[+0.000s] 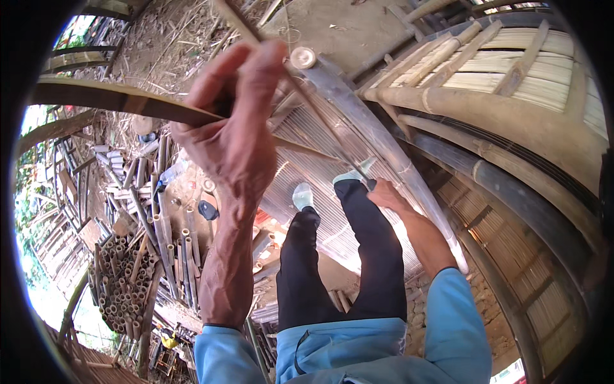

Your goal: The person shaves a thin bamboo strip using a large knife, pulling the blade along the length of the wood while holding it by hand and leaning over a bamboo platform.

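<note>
Raised in front of me, my left hand (236, 118) is closed around a wide bamboo strip (128, 99) that runs out to the left. Its narrow end (307, 150) points past the hand toward my feet. A long thin brown stick (320, 115) crosses at the left fingertips and slants down to the right. Near my right knee, my right hand (389, 196) is closed at the lower end of that stick, where a small dark piece (371, 184) shows. The fingers of that hand are partly hidden.
My feet rest on a slatted bamboo platform (300, 211) edged by a thick bamboo pole (364, 121). A bamboo frame (486, 115) rises at the right. Cut bamboo tubes (125, 275) lie bundled at the lower left, near scattered offcuts and a dark round object (208, 210).
</note>
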Motion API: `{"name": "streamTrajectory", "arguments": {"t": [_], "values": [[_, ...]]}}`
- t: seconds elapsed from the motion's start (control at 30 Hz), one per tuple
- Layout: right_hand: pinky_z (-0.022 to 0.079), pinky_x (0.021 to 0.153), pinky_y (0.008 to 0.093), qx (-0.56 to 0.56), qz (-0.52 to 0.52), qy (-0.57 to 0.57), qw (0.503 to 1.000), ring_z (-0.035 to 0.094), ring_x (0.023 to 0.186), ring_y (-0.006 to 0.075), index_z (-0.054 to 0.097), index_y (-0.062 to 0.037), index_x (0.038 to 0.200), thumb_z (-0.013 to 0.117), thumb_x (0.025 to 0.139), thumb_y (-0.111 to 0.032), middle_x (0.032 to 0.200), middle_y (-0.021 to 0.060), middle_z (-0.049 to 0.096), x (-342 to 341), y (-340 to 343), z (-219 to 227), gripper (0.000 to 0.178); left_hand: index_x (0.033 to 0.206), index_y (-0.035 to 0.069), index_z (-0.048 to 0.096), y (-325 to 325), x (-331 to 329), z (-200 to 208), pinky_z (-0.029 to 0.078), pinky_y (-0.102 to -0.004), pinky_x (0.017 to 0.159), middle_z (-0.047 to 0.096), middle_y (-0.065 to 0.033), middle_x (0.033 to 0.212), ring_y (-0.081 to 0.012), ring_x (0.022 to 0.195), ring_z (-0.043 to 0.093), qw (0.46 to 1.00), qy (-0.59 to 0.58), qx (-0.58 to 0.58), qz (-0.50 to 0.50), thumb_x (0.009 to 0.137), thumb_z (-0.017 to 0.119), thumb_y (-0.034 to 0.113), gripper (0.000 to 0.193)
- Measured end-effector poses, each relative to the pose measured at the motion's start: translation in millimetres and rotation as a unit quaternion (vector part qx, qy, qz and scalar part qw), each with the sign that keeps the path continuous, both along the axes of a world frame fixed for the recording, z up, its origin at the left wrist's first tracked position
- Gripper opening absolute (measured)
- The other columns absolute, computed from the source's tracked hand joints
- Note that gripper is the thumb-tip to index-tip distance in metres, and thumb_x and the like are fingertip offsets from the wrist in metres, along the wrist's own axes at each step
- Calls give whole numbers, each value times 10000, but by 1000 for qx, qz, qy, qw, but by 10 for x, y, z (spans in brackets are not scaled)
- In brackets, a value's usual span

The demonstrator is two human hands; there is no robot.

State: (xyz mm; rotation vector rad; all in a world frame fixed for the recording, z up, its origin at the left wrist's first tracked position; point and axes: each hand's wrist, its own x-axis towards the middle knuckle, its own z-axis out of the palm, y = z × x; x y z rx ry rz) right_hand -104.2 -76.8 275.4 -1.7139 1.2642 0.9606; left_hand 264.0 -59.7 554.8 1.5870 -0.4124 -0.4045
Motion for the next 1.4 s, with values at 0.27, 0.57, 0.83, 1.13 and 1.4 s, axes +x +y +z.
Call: {"name": "streamTrajectory", "arguments": {"t": [0.27, 0.57, 0.83, 1.13, 1.4], "values": [[503, 503, 363, 112, -195, 3, 974, 623, 550, 227, 597, 47, 1007, 677, 793, -209, 707, 143, 645, 413, 151, 731, 343, 1049, 83, 583, 532, 278, 215, 547, -308, 502, 640, -89, 814, -125, 723, 615, 974, -43, -217, -53, 1053, 454, 463, 401], [553, 781, 440, 8, -80, 10, 997, 724, 911, 358, 660, 14, 1098, 618, 793, -192, 973, 266, 713, 242, 346, 1130, 371, 830, 98, 392, 2388, 1634, 2592, 273, -251, 461, 305, -4, 705, -115, 572, 289, 973, -18, -227, -41, 1066, 457, 248, 288], [530, 916, 509, -83, 43, 79, 992, 622, 1138, 458, 493, -35, 1335, 662, 795, -195, 1227, 268, 643, 311, 338, 2021, 588, 841, 94, 387, 2942, 1587, 2972, 174, -247, 366, 251, 13, 665, -93, 498, 183, 962, -87, -236, 110, 1095, 417, 295, 325], [572, 792, 502, -95, -20, 49, 994, 694, 922, 472, 710, 54, 1014, 601, 780, -163, 1033, 289, 703, -781, 446, 2357, 337, 797, 112, 385, 4025, 2298, 3481, 173, -237, 349, 290, 4, 661, -81, 473, 225, 960, -7, -274, 53, 1100, 385, 276, 345], [510, 792, 422, -164, -188, -254, 934, 627, 806, 316, 607, -16, 1049, 838, 780, -343, 846, 145, 637, -429, 1128, 3440, 482, 936, 166, 569, 3181, 1884, 2389, 225, -174, 317, 382, 74, 637, -16, 457, 314, 930, 209, -293, 73, 1099, 389, 306, 280]]}}
